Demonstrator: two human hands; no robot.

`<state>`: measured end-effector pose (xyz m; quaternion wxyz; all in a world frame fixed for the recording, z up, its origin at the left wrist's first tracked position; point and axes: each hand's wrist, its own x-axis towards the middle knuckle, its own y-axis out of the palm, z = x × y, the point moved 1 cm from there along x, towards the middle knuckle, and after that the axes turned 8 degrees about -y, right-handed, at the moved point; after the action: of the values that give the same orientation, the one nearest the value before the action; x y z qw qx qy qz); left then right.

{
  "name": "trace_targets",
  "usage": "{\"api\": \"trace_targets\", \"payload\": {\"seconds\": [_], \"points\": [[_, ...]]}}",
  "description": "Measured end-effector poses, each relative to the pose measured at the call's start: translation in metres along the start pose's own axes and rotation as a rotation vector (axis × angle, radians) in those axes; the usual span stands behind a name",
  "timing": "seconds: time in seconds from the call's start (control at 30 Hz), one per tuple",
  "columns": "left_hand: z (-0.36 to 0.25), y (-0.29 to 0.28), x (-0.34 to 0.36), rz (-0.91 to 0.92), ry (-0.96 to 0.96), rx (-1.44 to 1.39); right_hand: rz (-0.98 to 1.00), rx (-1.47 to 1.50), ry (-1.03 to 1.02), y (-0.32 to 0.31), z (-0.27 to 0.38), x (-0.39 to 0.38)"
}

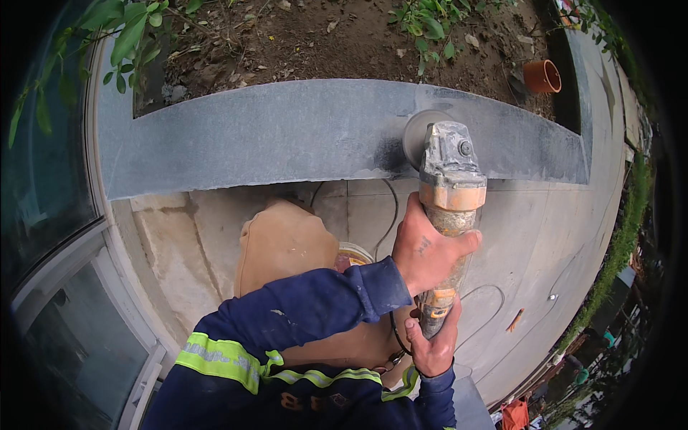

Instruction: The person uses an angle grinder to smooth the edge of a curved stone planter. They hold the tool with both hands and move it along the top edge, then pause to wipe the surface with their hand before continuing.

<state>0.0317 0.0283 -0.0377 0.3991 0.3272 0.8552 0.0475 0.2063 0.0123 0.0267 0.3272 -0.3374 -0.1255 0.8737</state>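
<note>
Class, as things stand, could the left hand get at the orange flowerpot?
Probably not: the left hand is wrapped around the grinder, and the orange flowerpot lies beyond the grey ledge.

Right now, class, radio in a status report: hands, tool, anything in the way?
Left hand around angle grinder, right hand at its rear. Disc over grey ledge, contact unclear. Dark cable nearby, not across disc.
</note>
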Motion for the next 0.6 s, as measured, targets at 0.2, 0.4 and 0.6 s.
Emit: {"api": "trace_targets", "payload": {"seconds": [0.2,0.4,0.6], "points": [[0.011,-0.012,0.019,-0.017,-0.111,0.001,0.019,-0.124,-0.185,0.007,-0.016,0.011],[0.016,-0.009,0.024,-0.058,-0.120,0.008,0.019,-0.119,-0.088,0.007,-0.012,0.017],[0.017,-0.006,0.023,-0.089,-0.102,0.029,0.045,-0.120,-0.099,0.004,-0.015,0.024]]}}
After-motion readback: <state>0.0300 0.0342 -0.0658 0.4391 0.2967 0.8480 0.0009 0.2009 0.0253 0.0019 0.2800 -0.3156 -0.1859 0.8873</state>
